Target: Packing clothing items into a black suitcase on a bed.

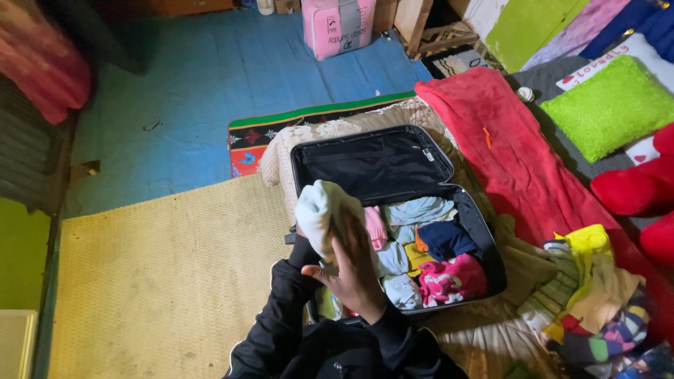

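I hold a rolled white garment (319,210) above the open suitcase (484,238), my right hand (354,270) wrapped around it to keep the roll tight; my left hand (303,242) supports it underneath, grip hidden.

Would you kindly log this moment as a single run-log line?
hands: both hands grip rolled white garment | position: above open black suitcase | contents: folded clothes | beside: clothes pile
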